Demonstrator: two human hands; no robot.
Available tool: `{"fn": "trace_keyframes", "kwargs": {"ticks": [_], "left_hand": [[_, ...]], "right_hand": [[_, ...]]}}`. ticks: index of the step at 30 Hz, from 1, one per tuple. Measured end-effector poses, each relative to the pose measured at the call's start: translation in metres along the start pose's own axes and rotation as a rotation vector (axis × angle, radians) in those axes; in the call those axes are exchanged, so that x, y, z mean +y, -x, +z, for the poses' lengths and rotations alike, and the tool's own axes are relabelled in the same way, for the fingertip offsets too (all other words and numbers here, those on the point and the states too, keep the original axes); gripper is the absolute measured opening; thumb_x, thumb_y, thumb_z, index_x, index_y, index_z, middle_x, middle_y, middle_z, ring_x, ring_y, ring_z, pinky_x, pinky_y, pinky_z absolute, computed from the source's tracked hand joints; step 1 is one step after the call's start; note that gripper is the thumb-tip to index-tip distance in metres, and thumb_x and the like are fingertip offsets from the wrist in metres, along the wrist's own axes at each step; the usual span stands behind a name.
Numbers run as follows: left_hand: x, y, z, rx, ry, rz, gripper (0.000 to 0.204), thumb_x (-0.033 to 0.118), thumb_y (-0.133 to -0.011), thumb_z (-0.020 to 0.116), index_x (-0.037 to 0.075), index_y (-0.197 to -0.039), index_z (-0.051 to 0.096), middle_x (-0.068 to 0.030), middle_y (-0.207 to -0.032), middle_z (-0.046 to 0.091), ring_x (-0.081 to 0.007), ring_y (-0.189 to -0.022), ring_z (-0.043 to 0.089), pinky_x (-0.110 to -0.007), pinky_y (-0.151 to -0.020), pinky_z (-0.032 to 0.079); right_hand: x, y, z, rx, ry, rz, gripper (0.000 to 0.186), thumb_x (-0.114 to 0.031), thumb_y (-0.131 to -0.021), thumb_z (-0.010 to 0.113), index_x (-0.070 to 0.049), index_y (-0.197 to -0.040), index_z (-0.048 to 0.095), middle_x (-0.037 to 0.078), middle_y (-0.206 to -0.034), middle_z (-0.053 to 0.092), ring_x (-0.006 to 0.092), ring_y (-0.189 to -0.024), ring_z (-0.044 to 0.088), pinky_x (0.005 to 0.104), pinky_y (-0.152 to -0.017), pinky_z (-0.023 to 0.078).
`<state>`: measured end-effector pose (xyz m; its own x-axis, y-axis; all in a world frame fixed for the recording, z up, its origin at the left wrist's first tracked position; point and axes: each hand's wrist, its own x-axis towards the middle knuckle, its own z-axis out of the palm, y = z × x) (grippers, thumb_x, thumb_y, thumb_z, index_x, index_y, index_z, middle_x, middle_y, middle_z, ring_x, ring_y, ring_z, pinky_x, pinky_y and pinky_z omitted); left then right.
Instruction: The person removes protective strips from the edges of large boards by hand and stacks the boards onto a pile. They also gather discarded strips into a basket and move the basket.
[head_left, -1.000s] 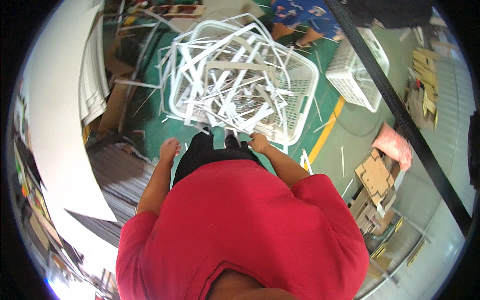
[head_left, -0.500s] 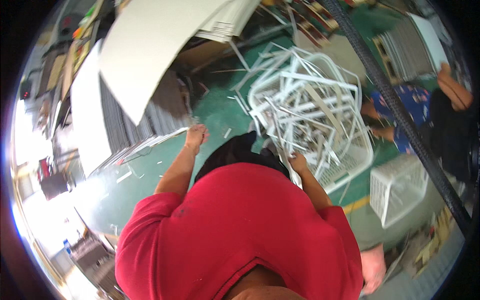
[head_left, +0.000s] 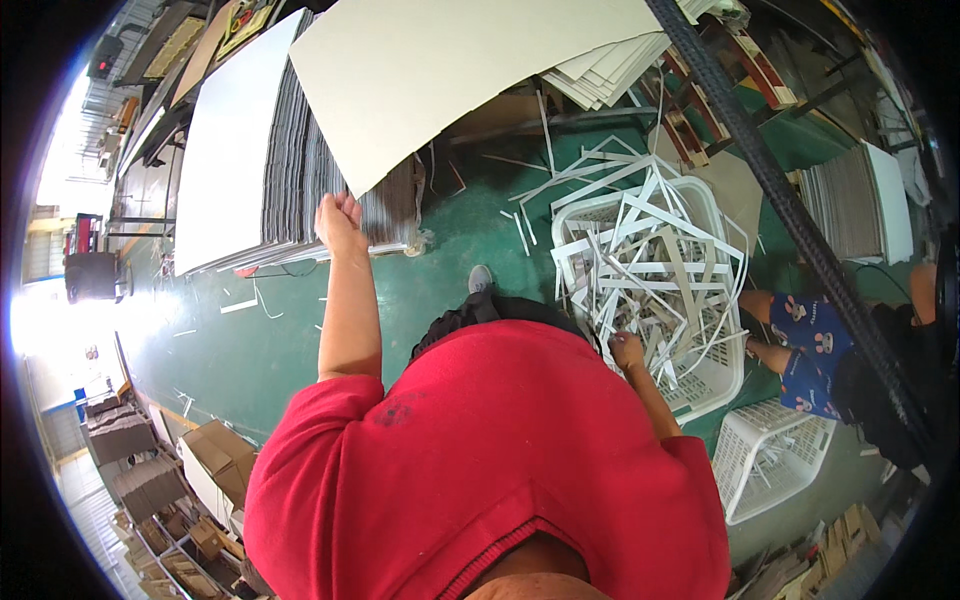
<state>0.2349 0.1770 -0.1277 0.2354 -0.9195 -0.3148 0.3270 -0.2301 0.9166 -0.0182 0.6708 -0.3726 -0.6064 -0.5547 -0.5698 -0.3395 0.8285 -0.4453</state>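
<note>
My left hand (head_left: 339,222) is stretched forward and closed on the near corner of a large pale cardboard sheet (head_left: 450,70) that lifts off a tall stack of sheets (head_left: 250,170). My right hand (head_left: 627,350) hangs low at my side with its fingers curled, nothing visible in it. It is right beside the rim of a white plastic basket (head_left: 722,375) filled with several white cardboard strips (head_left: 640,250). My red shirt hides my lower body.
A person in blue patterned clothes (head_left: 805,335) sits at the right behind a black slanted bar (head_left: 790,215). A second white basket (head_left: 770,455) stands at the lower right. Brown boxes (head_left: 215,455) lie at the lower left. Loose strips litter the green floor (head_left: 250,350).
I have turned left, from the basket toward the sheet stack. My left hand rose from my side and took the sheet's corner. My right hand stayed low near the basket.
</note>
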Motion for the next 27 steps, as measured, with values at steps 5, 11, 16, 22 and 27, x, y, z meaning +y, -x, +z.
{"fn": "trace_keyframes", "kwargs": {"ticks": [5, 11, 16, 22, 27], "left_hand": [[0.010, -0.038, -0.012, -0.163, -0.724, 0.594, 0.054, 0.010, -0.078, 0.054, -0.001, -0.127, 0.035, -0.0123, -0.104, 0.055, -0.0181, -0.085, 0.054, -0.031, -0.076, 0.044], [0.035, -0.059, -0.002, -0.294, -1.152, 0.997, 0.069, 0.011, -0.070, 0.066, 0.007, -0.131, 0.033, -0.0169, -0.128, 0.038, -0.0332, -0.117, 0.037, -0.040, -0.096, 0.033], [0.056, -0.082, 0.018, -0.413, -1.172, 1.241, 0.067, 0.008, -0.068, 0.068, 0.010, -0.128, 0.038, -0.0150, -0.131, 0.036, -0.0326, -0.122, 0.032, -0.042, -0.099, 0.029], [0.072, -0.106, 0.032, -0.618, -1.358, 1.358, 0.058, 0.005, -0.070, 0.065, 0.014, -0.123, 0.045, -0.0099, -0.133, 0.033, -0.0299, -0.122, 0.032, -0.040, -0.100, 0.030], [0.066, -0.116, 0.043, -0.753, -1.313, 1.432, 0.049, 0.006, -0.072, 0.061, 0.011, -0.119, 0.049, -0.0109, -0.130, 0.040, -0.0298, -0.121, 0.035, -0.040, -0.100, 0.031]], "right_hand": [[-0.114, -0.025, -0.018, 0.016, 0.060, -0.202, 0.041, -0.028, -0.074, 0.059, -0.001, -0.105, 0.058, 0.019, -0.094, 0.062, 0.0302, -0.087, 0.061, 0.0344, -0.076, 0.047], [-0.254, -0.050, -0.030, 0.083, -0.142, -0.464, 0.036, -0.024, -0.077, 0.061, -0.006, -0.108, 0.054, 0.015, -0.091, 0.062, 0.0274, -0.081, 0.061, 0.0336, -0.072, 0.048], [-0.327, -0.054, -0.023, -0.028, -0.044, -0.495, 0.036, -0.024, -0.078, 0.060, -0.007, -0.109, 0.053, 0.015, -0.094, 0.062, 0.0296, -0.086, 0.060, 0.0370, -0.074, 0.047], [-0.349, -0.040, -0.002, -0.160, -0.001, -0.493, 0.031, -0.023, -0.078, 0.057, -0.004, -0.103, 0.056, 0.015, -0.093, 0.062, 0.0315, -0.087, 0.059, 0.0373, -0.077, 0.046], [-0.320, -0.050, 0.004, -0.048, -0.003, -0.393, 0.029, -0.024, -0.079, 0.056, -0.005, -0.100, 0.057, 0.016, -0.087, 0.062, 0.0319, -0.084, 0.059, 0.0370, -0.074, 0.046]]}}
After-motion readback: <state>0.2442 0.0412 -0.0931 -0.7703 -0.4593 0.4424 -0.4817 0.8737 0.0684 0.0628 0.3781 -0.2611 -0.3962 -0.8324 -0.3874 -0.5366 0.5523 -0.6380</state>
